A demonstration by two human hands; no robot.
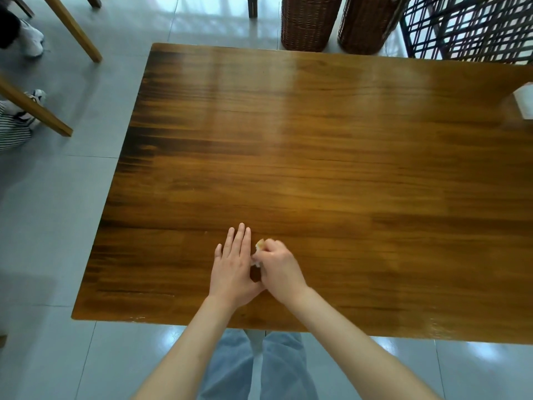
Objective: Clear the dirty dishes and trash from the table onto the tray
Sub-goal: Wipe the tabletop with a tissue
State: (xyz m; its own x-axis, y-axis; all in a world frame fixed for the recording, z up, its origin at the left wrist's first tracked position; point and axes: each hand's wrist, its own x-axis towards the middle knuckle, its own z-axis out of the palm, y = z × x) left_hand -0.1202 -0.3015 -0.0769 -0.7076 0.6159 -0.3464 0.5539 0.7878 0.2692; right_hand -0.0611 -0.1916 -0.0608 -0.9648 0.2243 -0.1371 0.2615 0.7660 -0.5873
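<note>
On the wooden table (317, 157), near its front edge, my left hand (235, 267) lies flat with straight fingers, palm down. Right beside it, touching at the wrist side, my right hand (278, 269) is curled around a small crumpled piece of trash (259, 244), whitish and yellowish, which peeks out above and left of the fingers. Most of that scrap is hidden inside the fist. No tray or dishes are in view.
A white object (524, 101) sits at the table's far right edge, cut off by the frame. Two wicker cylinders (310, 21) and a dark lattice chair (473, 27) stand behind the table. Wooden chair legs (72, 27) and a person's shoes are on the left.
</note>
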